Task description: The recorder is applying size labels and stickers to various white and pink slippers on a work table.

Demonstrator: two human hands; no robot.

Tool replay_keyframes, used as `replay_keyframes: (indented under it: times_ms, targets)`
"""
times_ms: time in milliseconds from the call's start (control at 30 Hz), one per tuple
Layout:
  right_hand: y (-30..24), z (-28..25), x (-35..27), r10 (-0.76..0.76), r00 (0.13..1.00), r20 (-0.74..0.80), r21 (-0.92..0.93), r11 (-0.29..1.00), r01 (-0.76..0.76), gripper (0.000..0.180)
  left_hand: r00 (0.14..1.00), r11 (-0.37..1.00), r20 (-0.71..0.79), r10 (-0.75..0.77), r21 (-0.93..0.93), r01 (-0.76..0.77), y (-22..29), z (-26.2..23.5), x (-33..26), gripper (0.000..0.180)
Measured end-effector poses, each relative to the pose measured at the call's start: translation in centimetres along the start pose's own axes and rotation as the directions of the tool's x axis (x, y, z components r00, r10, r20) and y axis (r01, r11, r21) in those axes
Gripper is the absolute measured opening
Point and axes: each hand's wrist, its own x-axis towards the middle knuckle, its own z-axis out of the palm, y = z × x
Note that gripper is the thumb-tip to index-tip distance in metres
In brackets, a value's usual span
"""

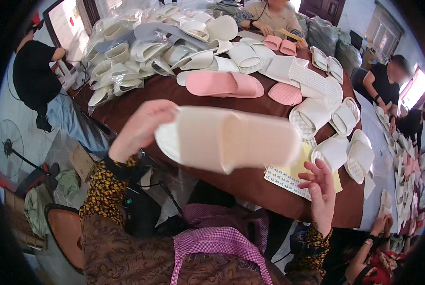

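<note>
The left hand (150,121) pinches one end of a pale slipper, fingers closed on the heel end, while the right hand (320,194) stands lifted, fingers apart and loosely curled, with nothing I can make out in it. Before them spreads the brown tabletop (245,185), its far left side carrying a heap of bagged slippers (122,66), with loose white slippers (359,156) along its right side. The held slipper (264,140) hangs level across the near part of the tabletop, too blurred for me to say whether it is one or two together. Gripped only at that end, it could droop or twist free if the pinch slackens. Just behind the right hand lies a yellow-backed label sheet (288,180), close to the near edge; a low pass of the slipper's far end might drag it askew, and a careless sleeve might push it off. Any small label on those fingertips could crease, though I see none clearly.
</note>
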Motion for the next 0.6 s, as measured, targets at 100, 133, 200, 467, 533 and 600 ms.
replay_keyframes:
  times_ms: [100,133,200,467,533,600]
  targets:
    - [0.8,0.1,-0.1,0.050,0.998,0.029,-0.099,0.994,-0.047,0.069,0.986,0.990,0.147,-0.073,0.134,0.053,0.9,4.9,0.4,0.017]
    - [1.3,0.5,-0.1,0.062,0.997,-0.035,0.047,0.997,-0.060,0.064,0.972,0.993,0.228,-0.066,0.113,0.041,0.4,5.2,0.6,0.020]
    - [1.4,0.8,0.0,0.082,0.992,-0.096,0.189,0.980,-0.062,0.058,0.969,0.992,0.242,-0.047,0.128,0.016,0.4,5.6,1.4,0.021]
    - [0.5,0.3,0.0,0.179,0.967,-0.180,0.281,0.952,-0.124,0.047,0.977,0.919,-0.197,0.080,0.393,0.004,-1.3,-2.5,10.6,0.029]
    - [1.0,0.1,-0.4,0.169,0.970,-0.176,0.272,0.955,-0.117,0.048,0.965,0.912,-0.259,0.045,0.405,0.066,-2.9,-5.2,12.9,0.028]
    - [0.9,0.2,-0.7,0.189,0.964,-0.186,0.263,0.955,-0.137,0.050,0.930,0.909,-0.351,-0.107,0.344,0.235,-3.9,-6.1,14.4,0.029]
